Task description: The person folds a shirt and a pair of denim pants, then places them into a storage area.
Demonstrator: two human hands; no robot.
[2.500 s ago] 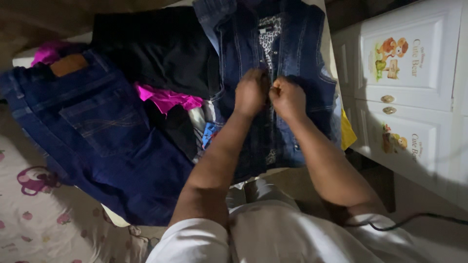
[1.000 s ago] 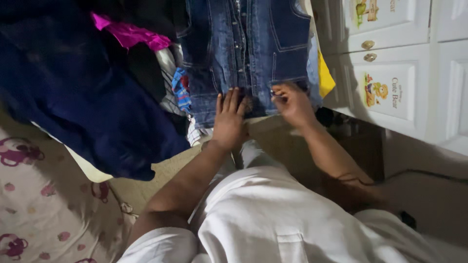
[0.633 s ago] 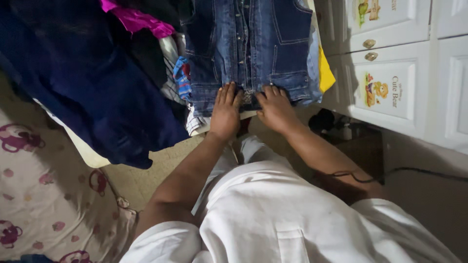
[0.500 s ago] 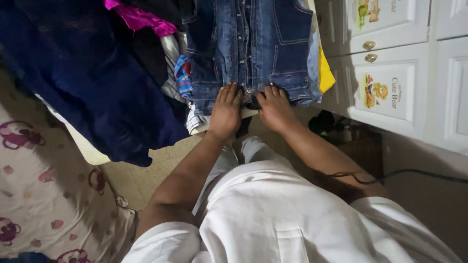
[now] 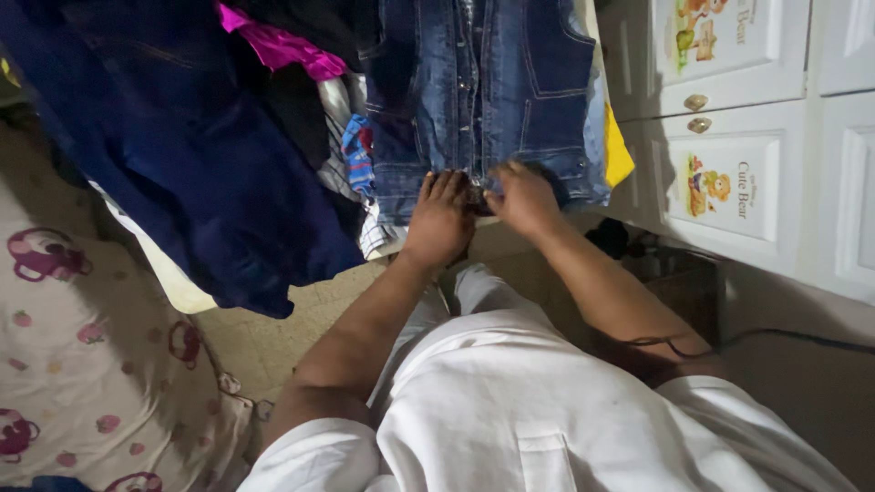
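Left hand: the left hand [image 5: 439,219] lies palm down with its fingers together on the bottom hem of the denim vest [image 5: 488,91], just left of the button placket.
Right hand: the right hand [image 5: 522,199] is curled at the same hem, fingertips pinching the fabric at the placket; the two hands nearly touch.
Vest: spread flat on the pile, its hem at the near edge, reaching away from the hands toward the top of the view.
Left of vest: striped cloth [image 5: 357,155], a pink garment [image 5: 287,53] and dark blue jeans [image 5: 173,155] hanging over the edge.
Right of vest: a yellow cloth [image 5: 618,155], then a white cabinet [image 5: 756,137] close by.
Open room: bare floor [image 5: 273,328] below the jeans, beside a patterned sheet [image 5: 82,364].
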